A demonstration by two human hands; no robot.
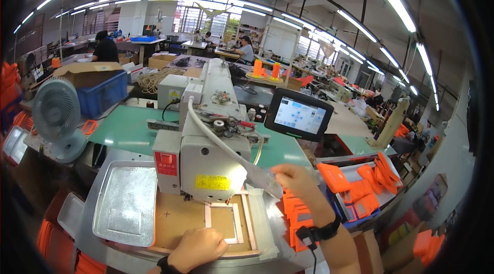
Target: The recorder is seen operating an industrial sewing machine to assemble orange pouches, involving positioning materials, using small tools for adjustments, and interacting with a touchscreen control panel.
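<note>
In front of me stands a large pale sewing machine (206, 158) with a flexible-neck lamp (263, 180) lit beside its head. Under the head lies a brown board (177, 215) with a small white-edged rectangular frame (237, 225) on it. My left hand (198, 247) is curled closed over the board's near edge, by the small frame; what its fingers hold, if anything, is hidden. My right hand (297, 179) is raised just right of the lamp head, fingers pinched together. Whatever lies between them is too small to make out.
A metal tray (126, 197) lies left of the board. Stacked orange pieces (296, 222) sit to the right, beside a blue bin (355, 220) holding more. A touchscreen (299, 115) stands behind them. A fan (56, 112) is at left; people sit farther back.
</note>
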